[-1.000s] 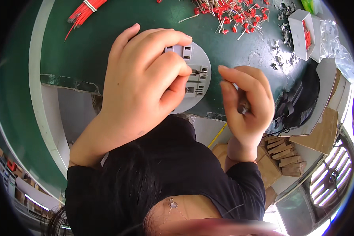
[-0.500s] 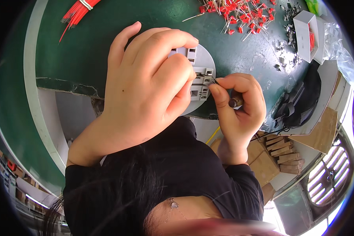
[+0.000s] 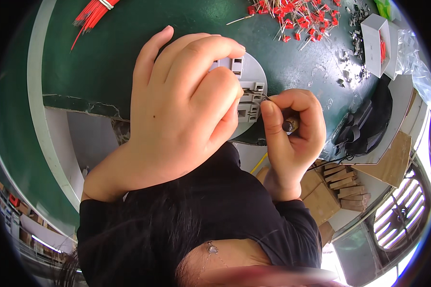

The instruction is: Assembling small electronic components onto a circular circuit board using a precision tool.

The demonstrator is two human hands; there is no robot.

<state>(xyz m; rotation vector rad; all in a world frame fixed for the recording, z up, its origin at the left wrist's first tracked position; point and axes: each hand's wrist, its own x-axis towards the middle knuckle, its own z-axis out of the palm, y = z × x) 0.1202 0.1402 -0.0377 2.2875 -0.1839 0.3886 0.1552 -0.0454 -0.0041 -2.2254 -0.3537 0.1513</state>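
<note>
Little room separates left hand (image 3: 184,103) from right hand (image 3: 297,124) near grey disc rim (image 3: 260,74).

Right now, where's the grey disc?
In the head view, upper centre: the disc lies on the green table, partly hidden by the left hand, beside the right hand.

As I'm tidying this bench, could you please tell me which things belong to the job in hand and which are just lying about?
Apparently in use:
grey round-based fixture, at the left hand
thin dark piece, pinched by the right hand
brown handle, in that palm

Apparently lying about:
red wire bundle
red leaded parts
white box
</note>
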